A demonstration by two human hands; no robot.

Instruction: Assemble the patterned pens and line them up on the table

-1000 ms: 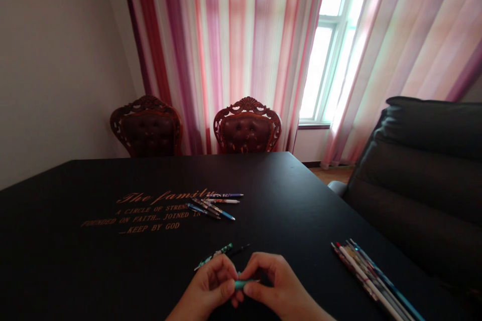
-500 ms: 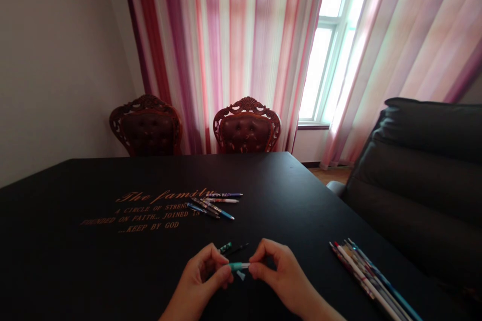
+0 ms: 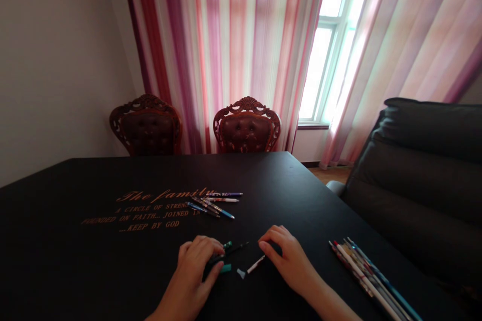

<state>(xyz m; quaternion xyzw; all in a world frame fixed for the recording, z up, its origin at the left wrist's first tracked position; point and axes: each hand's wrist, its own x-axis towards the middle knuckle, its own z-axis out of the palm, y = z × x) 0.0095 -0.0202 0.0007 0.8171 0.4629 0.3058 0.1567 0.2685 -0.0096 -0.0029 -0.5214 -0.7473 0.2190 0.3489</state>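
Note:
My left hand point(image 3: 195, 267) is low over the table, thumb and fingers apart, partly covering the pen parts beneath it. By its thumb lies a teal pen piece point(image 3: 226, 268). A green patterned pen barrel point(image 3: 227, 245) pokes out beyond the fingertips, and a thin dark refill point(image 3: 239, 248) lies next to it. My right hand point(image 3: 283, 255) hovers to the right, thumb and fingertips together with nothing visible in them. Just below its thumb a slim white pen part point(image 3: 256, 264) rests on the table, beside a small pale blue piece point(image 3: 241, 273).
Several pens point(image 3: 214, 205) lie loosely mid-table near the gold lettering. A bundle of pens and long refills point(image 3: 371, 278) lies at the right. Two carved chairs point(image 3: 247, 130) stand behind the black table point(image 3: 94, 271); a dark armchair point(image 3: 425, 175) is at the right.
The teal piece and the white part, held between both hands before, now lie apart on the table. My left hand moved left over the pen parts; my right hand moved right and away.

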